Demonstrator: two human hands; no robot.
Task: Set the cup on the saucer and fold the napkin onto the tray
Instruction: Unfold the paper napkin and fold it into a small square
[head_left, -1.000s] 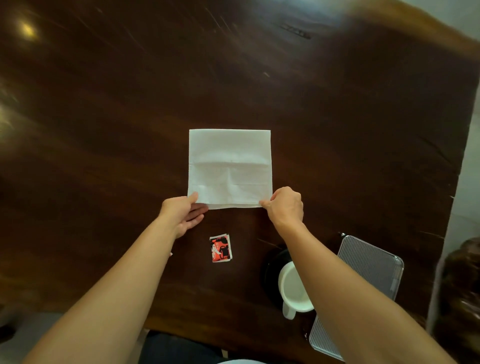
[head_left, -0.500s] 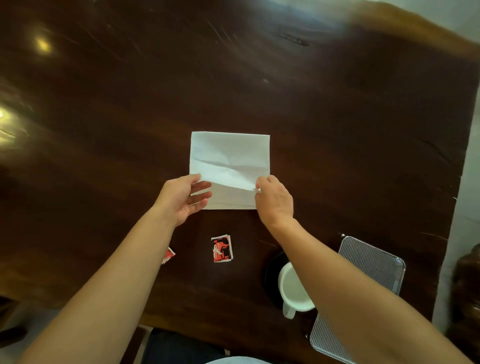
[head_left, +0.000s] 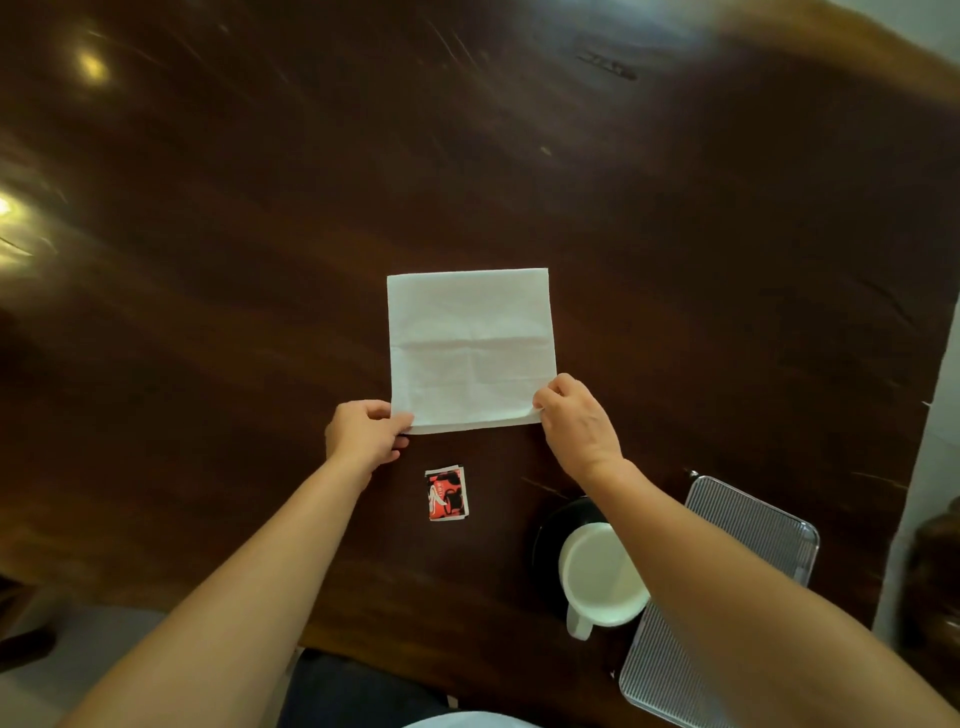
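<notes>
A white paper napkin (head_left: 470, 345) lies flat on the dark wooden table (head_left: 208, 312), with a crease across its middle. My left hand (head_left: 363, 434) pinches its near left corner. My right hand (head_left: 579, 423) pinches its near right corner. A white cup (head_left: 597, 577) stands on a black saucer (head_left: 550, 530) near the table's front edge, partly hidden by my right forearm. The ribbed metal tray (head_left: 748, 525) lies to the right of the cup, also partly covered by that arm.
A small red and black sachet (head_left: 447, 492) lies on the table just in front of the napkin. The table's right edge (head_left: 930, 405) runs close to the tray. A dark object (head_left: 935, 561) stands beyond that edge.
Half a second ago the napkin's near edge was lifted and folded back toward the far side. Now it lies flat again and both hands have drawn back to the near corners.
</notes>
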